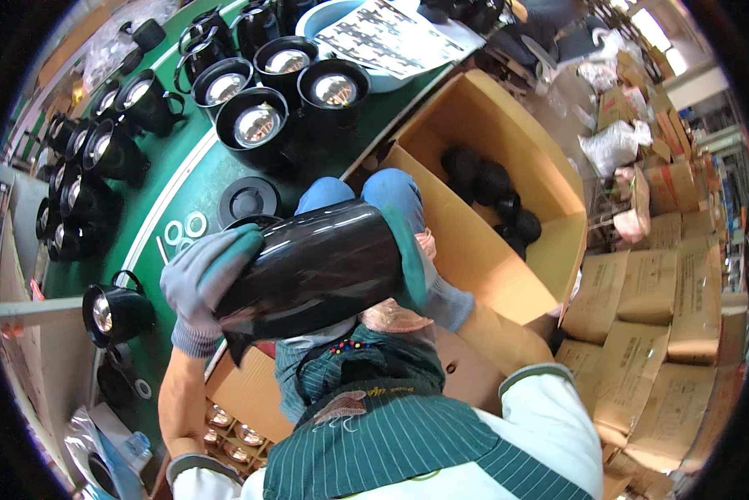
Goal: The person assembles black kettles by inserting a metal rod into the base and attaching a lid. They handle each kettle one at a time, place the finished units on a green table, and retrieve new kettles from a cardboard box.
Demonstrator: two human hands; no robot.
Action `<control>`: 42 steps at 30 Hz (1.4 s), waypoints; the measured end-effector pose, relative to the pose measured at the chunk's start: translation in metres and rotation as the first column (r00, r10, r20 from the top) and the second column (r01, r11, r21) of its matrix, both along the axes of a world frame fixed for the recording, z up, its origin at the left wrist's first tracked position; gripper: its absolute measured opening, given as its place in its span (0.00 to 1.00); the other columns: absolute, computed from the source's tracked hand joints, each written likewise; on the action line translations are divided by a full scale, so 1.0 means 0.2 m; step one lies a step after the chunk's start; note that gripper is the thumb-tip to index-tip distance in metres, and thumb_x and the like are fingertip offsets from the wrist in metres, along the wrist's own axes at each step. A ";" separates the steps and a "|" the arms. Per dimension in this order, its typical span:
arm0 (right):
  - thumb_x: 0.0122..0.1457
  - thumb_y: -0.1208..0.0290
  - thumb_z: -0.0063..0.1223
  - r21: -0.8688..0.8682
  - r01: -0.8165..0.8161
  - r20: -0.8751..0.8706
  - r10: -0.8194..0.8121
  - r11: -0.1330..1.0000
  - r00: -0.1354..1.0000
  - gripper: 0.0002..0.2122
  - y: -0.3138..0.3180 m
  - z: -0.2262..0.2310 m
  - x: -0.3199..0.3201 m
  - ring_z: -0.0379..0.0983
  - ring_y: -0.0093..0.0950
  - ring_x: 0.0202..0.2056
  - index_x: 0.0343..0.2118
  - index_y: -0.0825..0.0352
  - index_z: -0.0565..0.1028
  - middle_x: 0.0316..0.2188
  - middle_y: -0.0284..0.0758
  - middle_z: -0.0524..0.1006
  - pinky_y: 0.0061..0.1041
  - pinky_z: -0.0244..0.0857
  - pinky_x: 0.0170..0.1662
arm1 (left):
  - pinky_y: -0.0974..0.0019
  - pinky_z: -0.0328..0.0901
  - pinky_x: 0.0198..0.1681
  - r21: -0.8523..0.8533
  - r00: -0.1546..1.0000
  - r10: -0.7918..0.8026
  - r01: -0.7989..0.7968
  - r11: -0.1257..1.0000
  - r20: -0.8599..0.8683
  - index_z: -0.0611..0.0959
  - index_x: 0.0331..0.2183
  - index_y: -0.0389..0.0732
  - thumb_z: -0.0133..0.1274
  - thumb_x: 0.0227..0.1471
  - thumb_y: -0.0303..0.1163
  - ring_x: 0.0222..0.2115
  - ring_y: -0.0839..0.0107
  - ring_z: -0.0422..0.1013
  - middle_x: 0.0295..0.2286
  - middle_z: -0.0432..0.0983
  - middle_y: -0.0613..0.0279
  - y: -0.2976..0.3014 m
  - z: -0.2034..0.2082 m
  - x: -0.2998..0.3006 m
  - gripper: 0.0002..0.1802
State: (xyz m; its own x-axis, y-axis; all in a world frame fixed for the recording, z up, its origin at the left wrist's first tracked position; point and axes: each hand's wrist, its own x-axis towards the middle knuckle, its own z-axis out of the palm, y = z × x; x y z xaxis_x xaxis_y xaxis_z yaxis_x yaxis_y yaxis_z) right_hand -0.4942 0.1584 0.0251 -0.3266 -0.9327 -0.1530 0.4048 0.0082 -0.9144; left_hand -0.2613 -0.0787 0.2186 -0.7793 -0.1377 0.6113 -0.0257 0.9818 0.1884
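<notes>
A glossy black jug (pixel 316 262) lies on its side across my lap, held between my two gloved hands. My left hand (pixel 212 279), in a grey and green glove, is closed round its left end, where a pointed spout juts downward. At the opposite end my right hand (pixel 416 271) presses its green palm against the jug; some of its fingers are hidden. Just beyond the left hand, a round black lid (pixel 249 202) lies on the green table (pixel 170 171). Several pale rings (pixel 195 223) are beside it.
Black jugs with shiny, mirror-like insides (pixel 256 121) crowd the table, and a single one (pixel 117 315) stands at left. A blue basin (pixel 312 21) bears a patterned sheet. At right, an open carton (pixel 491 279) contains black parts; stacked cartons (pixel 641 283) stand beyond. Below left, a divided box (pixel 237 437) holds shiny round pieces.
</notes>
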 end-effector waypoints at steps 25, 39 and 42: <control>0.46 0.54 0.74 0.027 -0.064 -0.484 0.069 0.998 0.872 0.42 -0.02 0.80 -0.24 0.74 0.38 0.59 0.63 0.73 0.71 0.61 0.47 0.74 0.37 0.64 0.65 | 0.52 0.69 0.57 0.401 0.965 0.177 -0.243 0.883 0.195 0.85 0.48 0.40 0.73 0.41 0.40 0.51 0.51 0.76 0.47 0.81 0.50 0.10 -0.54 0.33 0.31; 0.52 0.31 0.60 -0.248 0.071 -0.224 -0.129 0.966 0.966 0.57 -0.14 0.25 0.02 0.65 0.39 0.65 0.75 0.65 0.46 0.71 0.45 0.56 0.38 0.63 0.65 | 0.73 0.73 0.39 0.792 0.747 0.634 -0.504 0.343 0.200 0.73 0.60 0.30 0.62 0.58 0.25 0.37 0.72 0.78 0.44 0.81 0.57 -0.08 -0.56 0.42 0.30; 0.54 0.24 0.48 -0.253 0.106 -0.106 -0.137 0.962 0.985 0.59 -0.20 0.22 0.02 0.67 0.42 0.64 0.75 0.65 0.39 0.72 0.46 0.55 0.40 0.64 0.65 | 0.67 0.76 0.41 0.884 0.976 0.166 -0.199 0.423 0.140 0.77 0.59 0.34 0.68 0.51 0.30 0.42 0.64 0.82 0.44 0.84 0.53 0.05 -0.25 0.14 0.35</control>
